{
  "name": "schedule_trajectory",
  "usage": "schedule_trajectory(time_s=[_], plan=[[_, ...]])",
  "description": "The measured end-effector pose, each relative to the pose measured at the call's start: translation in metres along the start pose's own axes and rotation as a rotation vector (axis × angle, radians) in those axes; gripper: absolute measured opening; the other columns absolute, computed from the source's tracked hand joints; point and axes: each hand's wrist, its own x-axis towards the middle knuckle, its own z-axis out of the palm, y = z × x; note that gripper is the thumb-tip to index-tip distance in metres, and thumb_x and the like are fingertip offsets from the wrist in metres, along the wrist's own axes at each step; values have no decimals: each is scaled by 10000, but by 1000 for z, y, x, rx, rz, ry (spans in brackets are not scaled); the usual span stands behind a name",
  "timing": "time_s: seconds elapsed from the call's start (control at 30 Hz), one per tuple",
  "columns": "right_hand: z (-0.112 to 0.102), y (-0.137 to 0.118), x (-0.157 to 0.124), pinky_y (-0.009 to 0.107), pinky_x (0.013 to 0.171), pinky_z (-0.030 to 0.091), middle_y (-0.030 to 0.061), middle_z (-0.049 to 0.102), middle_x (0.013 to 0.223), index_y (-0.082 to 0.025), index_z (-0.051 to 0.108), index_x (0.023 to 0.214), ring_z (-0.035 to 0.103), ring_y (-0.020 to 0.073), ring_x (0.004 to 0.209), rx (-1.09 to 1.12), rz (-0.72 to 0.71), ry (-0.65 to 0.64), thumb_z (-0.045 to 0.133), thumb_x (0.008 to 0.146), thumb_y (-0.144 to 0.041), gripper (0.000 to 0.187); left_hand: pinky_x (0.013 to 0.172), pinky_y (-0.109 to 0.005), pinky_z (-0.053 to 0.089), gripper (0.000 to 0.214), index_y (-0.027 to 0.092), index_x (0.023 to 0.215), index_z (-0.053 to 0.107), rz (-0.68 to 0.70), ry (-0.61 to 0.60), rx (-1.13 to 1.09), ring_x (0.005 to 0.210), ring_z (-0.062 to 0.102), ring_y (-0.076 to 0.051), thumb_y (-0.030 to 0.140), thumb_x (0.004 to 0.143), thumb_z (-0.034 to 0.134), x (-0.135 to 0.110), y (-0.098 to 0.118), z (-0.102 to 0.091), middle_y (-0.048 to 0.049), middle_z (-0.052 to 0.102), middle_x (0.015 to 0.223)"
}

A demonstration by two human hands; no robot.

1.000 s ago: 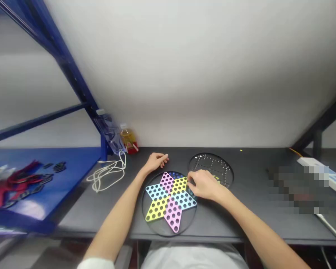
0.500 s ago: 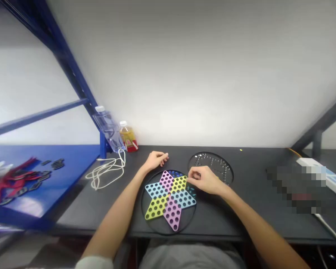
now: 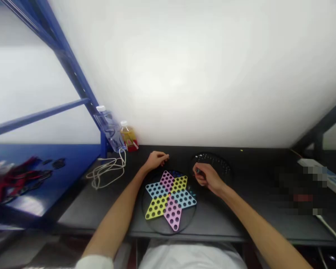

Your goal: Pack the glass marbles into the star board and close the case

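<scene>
A Chinese checkers board [image 3: 170,196] lies on the dark desk, a six-pointed star in pink, yellow and pale blue holes inside a thin black ring. My left hand [image 3: 156,160] rests on the desk just above the ring, holding nothing. My right hand [image 3: 206,178] hovers beyond the star's right side, its fingertips pinched on a small dark game piece [image 3: 198,171]. Just under those fingers lies a round black perforated board [image 3: 212,161] with small pale pieces in it; the hand hides its lower part.
A clear plastic bottle [image 3: 109,129] and a bottle of amber drink [image 3: 128,137] stand at the back left of the desk. A white cable [image 3: 108,172] lies coiled near them. Blue shelving [image 3: 44,153] stands left, a power strip [image 3: 316,172] right.
My right hand has lifted up and to the right, off the star's edge, and its fingers have drawn into a pinch. My left hand stays put. The desk looks darker.
</scene>
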Motion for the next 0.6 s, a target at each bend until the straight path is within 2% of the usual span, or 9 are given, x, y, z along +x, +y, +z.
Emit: schedule_trajectory(time_s=[0.07,0.13,0.2,0.27,0.33,0.4,0.53,0.6], plan=[[0,2,3,227,417,164,-64,339,539,-208,456,699,233,80,406,198,75,-13,353,892,-640,485,483,-220,464,442,117,827,728,-4,3,6,506,575,-112,541,810,604,0,-1,0,-72,689,703],[0,4,4,225,415,169,-55,365,548,-202,467,683,254,78,415,158,65,20,410,873,-643,484,489,-222,469,417,119,829,729,-2,6,8,509,578,-113,519,805,614,0,-1,0,-69,691,703],[0,4,2,225,438,234,-42,416,554,-192,500,657,321,86,454,-73,-30,71,542,840,-572,424,488,-226,472,390,120,819,729,-1,3,8,509,580,-117,496,797,627,0,-1,0,-65,689,692],[1,4,-1,238,524,343,-14,514,604,-183,561,653,437,113,546,-376,-165,74,621,820,-470,337,495,-226,478,366,123,823,730,-1,1,5,517,586,-118,475,791,638,-1,0,0,-63,691,698],[2,4,-4,265,647,407,17,604,695,-180,625,687,525,148,663,-648,-257,41,630,830,-388,252,492,-223,478,349,124,826,731,-11,3,2,516,585,-115,461,782,648,-2,1,0,-62,692,702],[3,6,-7,284,723,418,38,642,758,-181,670,750,565,169,731,-839,-277,-11,631,834,-327,173,490,-221,479,337,125,832,732,-16,7,1,517,586,-115,449,777,653,-2,1,0,-61,692,703],[7,10,-8,290,737,413,52,664,815,-197,708,839,588,180,760,-986,-263,-114,636,817,-274,107,493,-222,485,324,124,836,732,-13,10,7,519,587,-116,434,772,661,-2,0,1,-63,693,701],[6,9,-8,295,724,410,52,661,806,-198,704,825,578,177,741,-948,-279,-85,617,818,-270,113,493,-223,485,321,124,844,733,-9,11,4,517,586,-115,429,773,659,-2,1,0,-63,696,709]])
